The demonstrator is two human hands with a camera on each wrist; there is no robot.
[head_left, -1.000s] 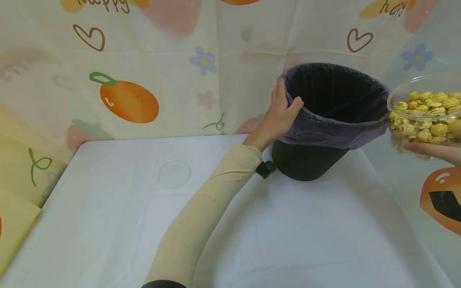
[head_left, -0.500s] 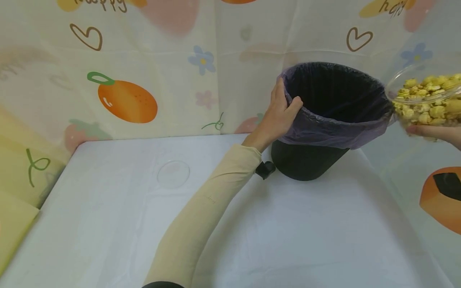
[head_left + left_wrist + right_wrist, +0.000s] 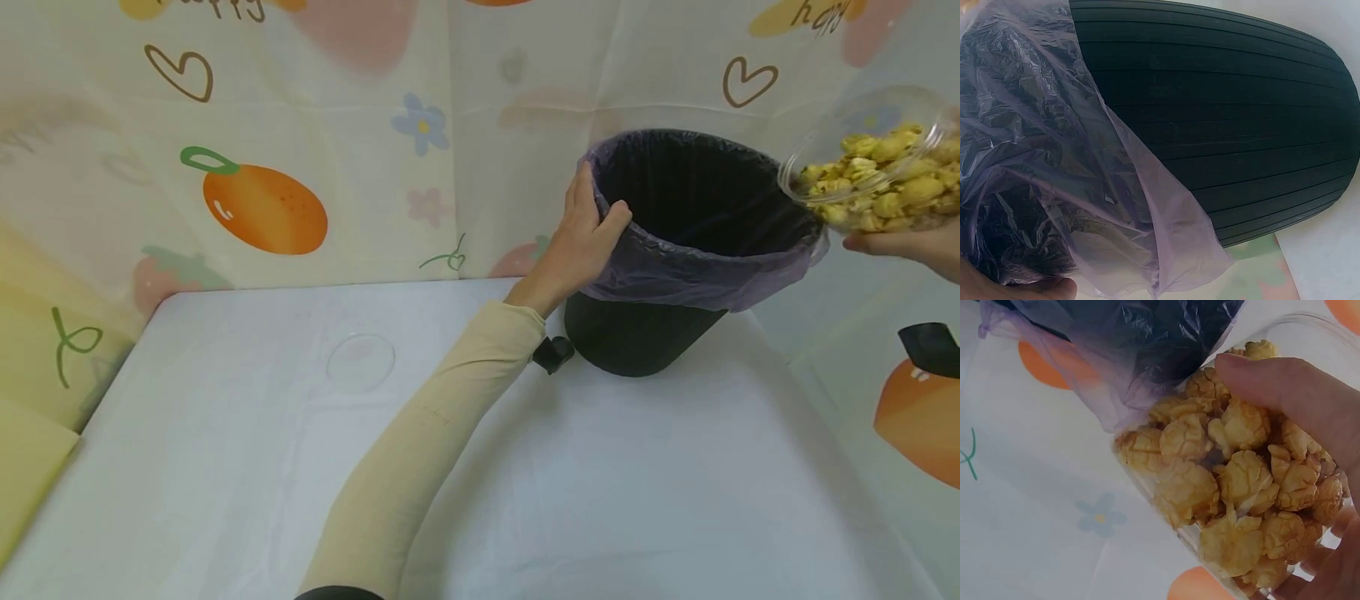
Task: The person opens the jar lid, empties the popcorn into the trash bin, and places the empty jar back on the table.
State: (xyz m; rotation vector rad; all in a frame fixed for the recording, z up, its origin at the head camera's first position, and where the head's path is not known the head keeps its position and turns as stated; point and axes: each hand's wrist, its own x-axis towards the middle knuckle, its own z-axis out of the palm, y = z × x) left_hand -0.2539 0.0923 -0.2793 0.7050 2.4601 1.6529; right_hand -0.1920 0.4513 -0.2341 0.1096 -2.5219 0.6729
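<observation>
A black trash can leans to the right on the table, its rim wrapped in a purple plastic liner. My left hand grips the can's left rim through the liner, thumb on the near side. At the can's right rim, my right hand holds a clear plastic tub from below, tipped left with its mouth overlapping the liner. Yellow popcorn lies inside the tub. The right wrist view shows the thumb across the tub and brown-coated popcorn through its wall.
A round clear disc lies flat on the white-covered table, left of my forearm. A patterned curtain hangs right behind the table. A small black object shows beside the can's base, close to my left wrist.
My right hand has raised the popcorn tub, moved it left and tipped it more towards the trash can. The left hand and the can have stayed in place.
</observation>
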